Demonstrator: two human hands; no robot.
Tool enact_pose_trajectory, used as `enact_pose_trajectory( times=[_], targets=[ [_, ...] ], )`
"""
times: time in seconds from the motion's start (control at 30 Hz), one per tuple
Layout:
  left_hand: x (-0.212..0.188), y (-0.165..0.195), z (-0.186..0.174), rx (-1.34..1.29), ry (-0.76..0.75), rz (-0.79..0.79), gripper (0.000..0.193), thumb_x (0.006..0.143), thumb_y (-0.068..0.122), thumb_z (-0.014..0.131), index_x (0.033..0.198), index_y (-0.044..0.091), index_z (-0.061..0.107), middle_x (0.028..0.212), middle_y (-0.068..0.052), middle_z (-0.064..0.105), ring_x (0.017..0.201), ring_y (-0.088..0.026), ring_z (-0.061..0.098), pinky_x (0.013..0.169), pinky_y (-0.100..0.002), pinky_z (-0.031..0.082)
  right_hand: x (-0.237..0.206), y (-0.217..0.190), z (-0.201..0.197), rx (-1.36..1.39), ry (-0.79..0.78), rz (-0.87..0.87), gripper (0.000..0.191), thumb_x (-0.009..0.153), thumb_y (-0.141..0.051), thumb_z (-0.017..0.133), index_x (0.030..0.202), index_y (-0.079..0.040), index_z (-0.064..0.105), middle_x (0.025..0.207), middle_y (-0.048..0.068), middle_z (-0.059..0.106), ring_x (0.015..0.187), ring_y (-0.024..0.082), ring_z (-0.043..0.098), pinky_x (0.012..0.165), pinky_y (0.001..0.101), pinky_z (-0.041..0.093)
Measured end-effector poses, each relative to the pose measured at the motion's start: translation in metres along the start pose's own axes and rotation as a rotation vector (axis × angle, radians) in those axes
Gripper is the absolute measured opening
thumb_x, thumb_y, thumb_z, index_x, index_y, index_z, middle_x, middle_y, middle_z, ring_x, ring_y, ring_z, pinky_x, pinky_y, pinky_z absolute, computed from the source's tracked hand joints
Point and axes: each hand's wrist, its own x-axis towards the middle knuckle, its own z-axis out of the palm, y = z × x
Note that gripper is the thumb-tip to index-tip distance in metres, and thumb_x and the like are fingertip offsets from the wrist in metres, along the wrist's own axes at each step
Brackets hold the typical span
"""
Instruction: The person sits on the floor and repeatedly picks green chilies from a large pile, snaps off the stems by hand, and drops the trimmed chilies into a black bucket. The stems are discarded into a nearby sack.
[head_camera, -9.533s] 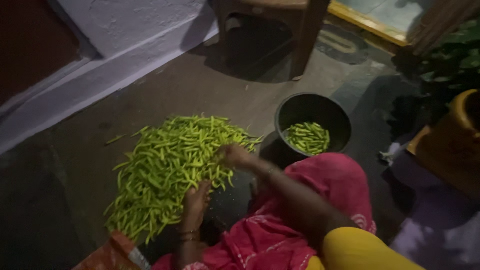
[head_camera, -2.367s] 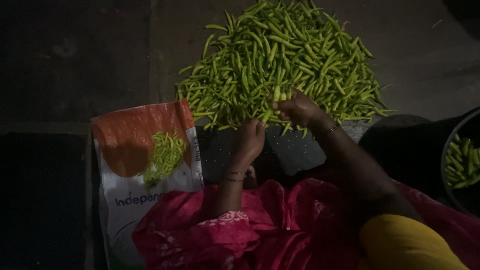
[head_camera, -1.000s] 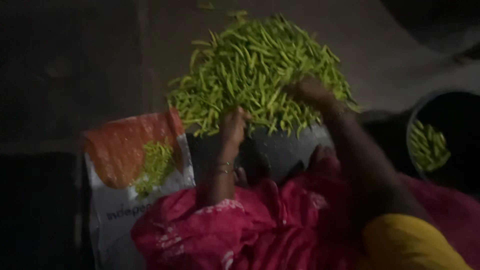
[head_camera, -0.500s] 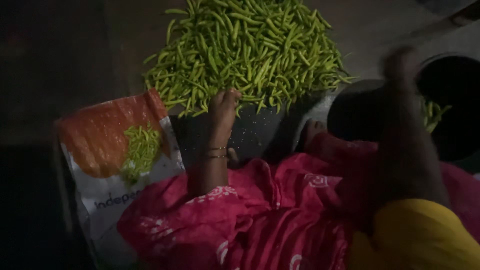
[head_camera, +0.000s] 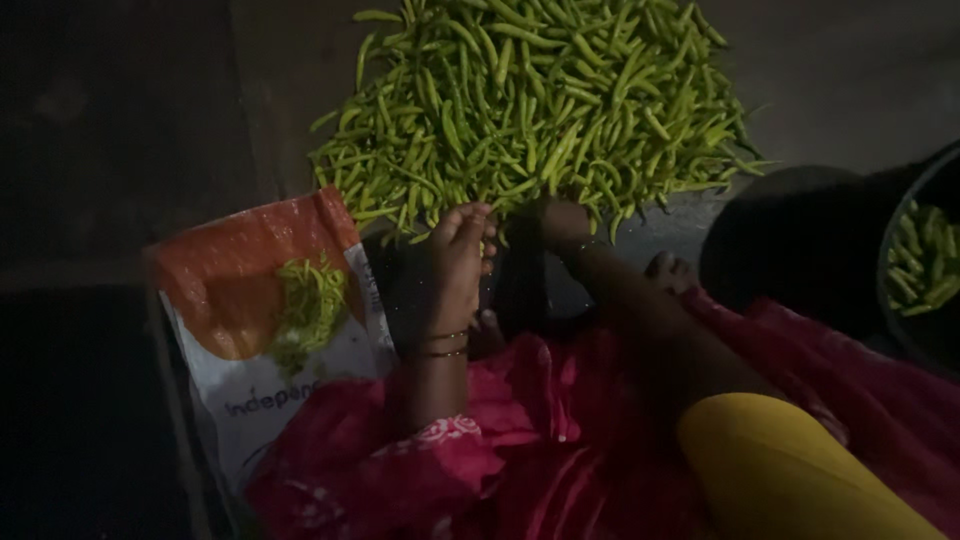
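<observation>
A big heap of green chillies (head_camera: 540, 100) lies on the floor in front of me. My left hand (head_camera: 458, 262), with bangles on the wrist, rests at the heap's near edge, its fingertips pinched on a chilli there. My right hand (head_camera: 560, 222) sits just to the right of it, also at the heap's edge and touching the chillies. It is in shadow, so its grip is unclear. A dark round bowl (head_camera: 890, 300) at the far right holds several chillies (head_camera: 922, 262).
An orange and white sack (head_camera: 240, 290) lies flat at my left with a small clump of green bits (head_camera: 305, 310) on it. My pink garment (head_camera: 560, 450) and yellow sleeve (head_camera: 800, 470) fill the lower frame. Dark floor lies to the left.
My right hand has swung from over the bowl on the right back to the near edge of the heap. My left hand stays at the heap's edge.
</observation>
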Motion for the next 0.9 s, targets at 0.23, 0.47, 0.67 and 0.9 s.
enact_pose_trajectory(
  times=[0.23, 0.47, 0.67, 0.9],
  targets=[
    [0.008, -0.017, -0.004, 0.235, 0.037, 0.04, 0.028, 0.105, 0.03, 0.059, 0.12, 0.01, 0.07, 0.086, 0.001, 0.064, 0.067, -0.008, 0.058, 0.058, -0.025, 0.049, -0.002, 0.018, -0.006, 0.744, -0.276, 0.144, 0.031, 0.093, -0.032, 0.072, 0.098, -0.002, 0.076, 0.079, 0.012, 0.075, 0.068, 0.023, 0.069, 0.062, 0.0361, 0.054],
    [0.011, -0.005, -0.007, 0.215, 0.129, 0.123, 0.032, 0.1, 0.032, 0.064, 0.126, 0.012, 0.063, 0.097, 0.006, 0.068, 0.079, -0.006, 0.064, 0.067, -0.027, 0.055, -0.001, -0.002, -0.06, 1.479, -0.457, -0.066, 0.01, 0.093, -0.009, 0.069, 0.102, -0.005, 0.065, 0.091, 0.008, 0.074, 0.085, 0.02, 0.072, 0.069, 0.0328, 0.056],
    [0.016, 0.002, -0.013, 0.123, 0.064, 0.238, 0.026, 0.101, 0.025, 0.066, 0.114, 0.004, 0.071, 0.088, -0.002, 0.065, 0.064, -0.008, 0.051, 0.051, -0.027, 0.04, -0.013, -0.029, -0.093, 1.47, -0.61, -0.155, 0.022, 0.091, -0.006, 0.074, 0.11, -0.01, 0.063, 0.092, 0.007, 0.074, 0.084, 0.017, 0.072, 0.068, 0.0306, 0.055],
    [0.017, -0.002, -0.012, 0.094, -0.029, 0.239, 0.024, 0.102, 0.018, 0.064, 0.12, 0.004, 0.07, 0.081, -0.001, 0.067, 0.064, -0.006, 0.055, 0.056, -0.024, 0.044, -0.003, -0.026, -0.087, 1.251, -0.499, -0.135, 0.021, 0.091, -0.004, 0.074, 0.106, -0.002, 0.059, 0.086, 0.009, 0.072, 0.064, 0.013, 0.056, 0.054, 0.0281, 0.043]
  ],
)
